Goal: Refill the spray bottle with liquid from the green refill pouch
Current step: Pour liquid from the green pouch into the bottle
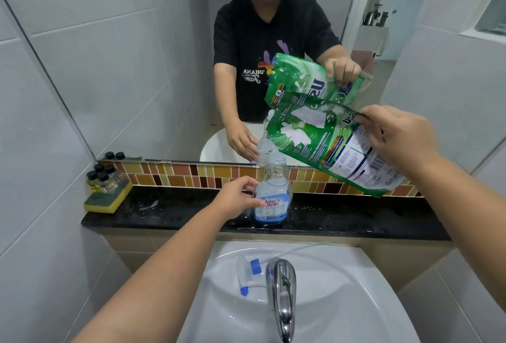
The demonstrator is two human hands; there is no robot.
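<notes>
Left hand [237, 197] fingers are curled around the clear spray bottle [272, 192], thumb across the front beside the label, fingertips wrapped over the shoulder, holding it upright on the black counter ledge [342, 216] at the centre of the frame. Right hand [397, 134], at the right of the frame, pinches the bottom end of the green refill pouch [325, 145] between thumb and bent fingers, and the pouch tips down to the left, its lower corner right over the bottle's open neck. The bottle is lidless, with liquid showing in its lower half. Down at the bottom centre, the white-and-blue trigger sprayer [250, 274] lies on the rim of the white sink [342, 282], just left of the chrome tap [283, 296], its thin tube trailing right. Far left on the ledge, small black-capped bottles [102, 175] stand on a yellow-and-green sponge [105, 199]. The mirror [123, 69] above repeats the pouring.
</notes>
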